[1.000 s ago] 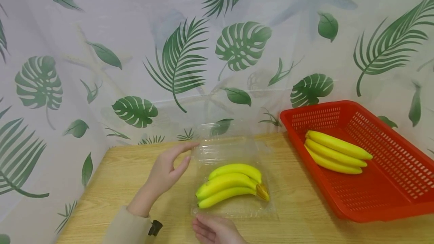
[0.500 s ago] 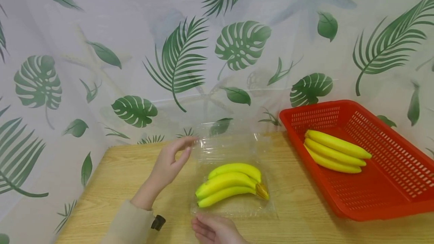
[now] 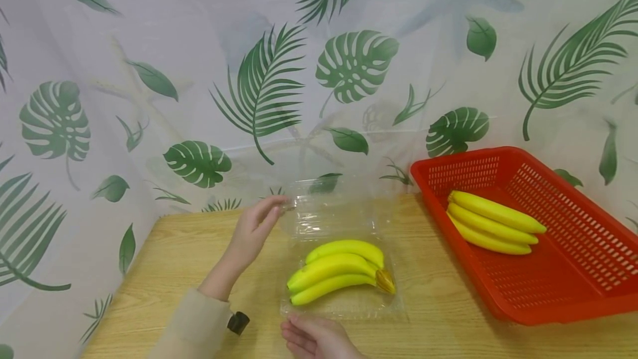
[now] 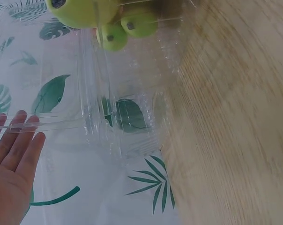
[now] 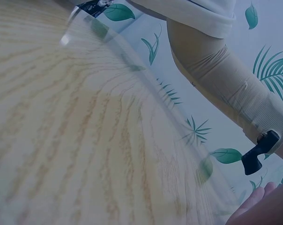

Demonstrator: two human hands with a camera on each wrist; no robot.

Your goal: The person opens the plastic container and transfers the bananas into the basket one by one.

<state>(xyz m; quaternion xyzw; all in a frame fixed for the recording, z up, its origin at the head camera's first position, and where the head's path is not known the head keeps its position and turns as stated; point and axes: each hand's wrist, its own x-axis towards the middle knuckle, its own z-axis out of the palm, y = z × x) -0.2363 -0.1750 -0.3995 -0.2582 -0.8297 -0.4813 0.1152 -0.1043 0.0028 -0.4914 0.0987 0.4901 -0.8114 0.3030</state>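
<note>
A clear plastic clamshell container (image 3: 349, 312) lies on the wooden table with its lid (image 3: 331, 218) raised at the back. Inside its base rests a bunch of yellow bananas (image 3: 334, 273), stem end to the right. My left hand (image 3: 251, 231) is at the lid's left edge; in the left wrist view, the straight fingers (image 4: 20, 145) lie behind the lid's rim, palm toward the lid. At the container's front left corner, my right hand (image 3: 319, 337) rests with its thumb close to the rim and fingers loosely bent. Only part of that hand (image 5: 256, 206) shows in the right wrist view.
To the right stands a red perforated plastic basket (image 3: 563, 281), holding another banana bunch (image 3: 493, 223). A white cloth backdrop with green leaves (image 3: 279, 71) rises behind the table (image 3: 169, 254). A black strap piece (image 3: 238, 323) hangs at the left cuff.
My left hand has risen slightly along the lid's left side, and the lid has tilted up a little. My right hand, the bananas and the basket stay in place.
</note>
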